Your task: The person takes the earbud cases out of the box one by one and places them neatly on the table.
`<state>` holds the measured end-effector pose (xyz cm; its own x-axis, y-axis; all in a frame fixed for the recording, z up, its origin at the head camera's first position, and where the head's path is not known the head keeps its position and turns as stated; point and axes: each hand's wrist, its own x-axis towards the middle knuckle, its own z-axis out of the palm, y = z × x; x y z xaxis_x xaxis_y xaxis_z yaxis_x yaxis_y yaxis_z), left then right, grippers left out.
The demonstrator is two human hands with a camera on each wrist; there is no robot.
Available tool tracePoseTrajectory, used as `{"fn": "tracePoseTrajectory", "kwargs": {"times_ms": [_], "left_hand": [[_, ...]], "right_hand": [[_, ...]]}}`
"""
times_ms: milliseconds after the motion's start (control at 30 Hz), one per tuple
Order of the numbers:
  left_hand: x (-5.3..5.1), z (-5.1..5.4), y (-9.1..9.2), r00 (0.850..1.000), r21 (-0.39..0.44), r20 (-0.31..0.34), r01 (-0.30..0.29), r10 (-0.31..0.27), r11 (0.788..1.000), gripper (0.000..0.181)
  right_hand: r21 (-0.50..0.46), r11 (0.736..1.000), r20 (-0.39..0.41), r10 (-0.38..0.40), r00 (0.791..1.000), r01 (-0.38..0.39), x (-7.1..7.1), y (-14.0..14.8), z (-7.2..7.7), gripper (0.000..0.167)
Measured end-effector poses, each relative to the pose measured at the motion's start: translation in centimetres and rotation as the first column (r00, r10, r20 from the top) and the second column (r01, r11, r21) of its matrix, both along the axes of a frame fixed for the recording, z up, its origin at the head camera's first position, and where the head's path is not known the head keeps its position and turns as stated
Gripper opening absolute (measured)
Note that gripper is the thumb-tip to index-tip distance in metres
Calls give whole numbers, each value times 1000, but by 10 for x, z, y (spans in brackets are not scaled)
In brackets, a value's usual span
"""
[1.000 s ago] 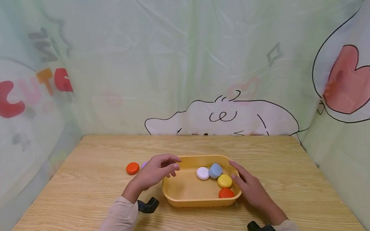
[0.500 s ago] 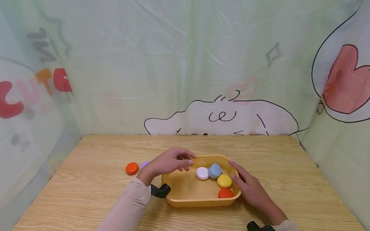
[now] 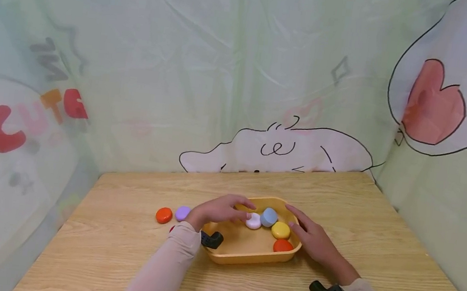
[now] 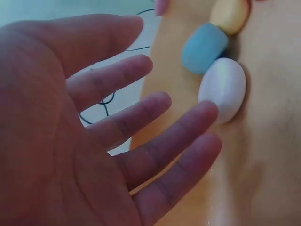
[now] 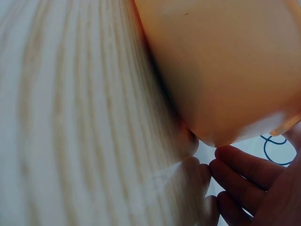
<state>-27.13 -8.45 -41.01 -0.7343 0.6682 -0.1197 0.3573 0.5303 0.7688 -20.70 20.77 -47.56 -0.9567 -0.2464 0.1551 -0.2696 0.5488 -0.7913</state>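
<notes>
An orange-yellow plastic tray stands on the wooden table, holding a white rounded disc, a blue rounded block, a yellow disc and a red disc. Over the tray's left part reaches my left hand, fingers spread and holding nothing. In the left wrist view its fingertips come close to the white disc; contact is unclear. My right hand rests against the tray's right end, thumb at the rim. In the right wrist view its fairly straight fingers lie by the outer wall.
Left of the tray, an orange-red disc and a purple disc lie on the table. A small bit of something red peeks out by the left sleeve. A printed cloth hangs around the table's back and sides.
My left hand has moved right, from the tray's left rim to near the white disc. The purple disc is now more exposed. My right hand stays at the tray's right end.
</notes>
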Motion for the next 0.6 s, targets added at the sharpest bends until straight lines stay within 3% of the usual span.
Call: {"fn": "tracePoseTrajectory", "kwargs": {"times_ms": [100,167,600], "left_hand": [[-2,0,4,998,-90,-70,-13,7,996,39],[-1,-3,4,997,-133,-80,-32,22,991,41],[-2,-11,5,995,-194,-94,-7,-11,981,33]], "right_hand": [[-5,1000,-6,3,1000,-3,0,1,1,52],[-12,1000,3,7,1000,-7,1,0,-1,52],[-9,1000,-11,-4,1000,4,2,-1,2,51]]}}
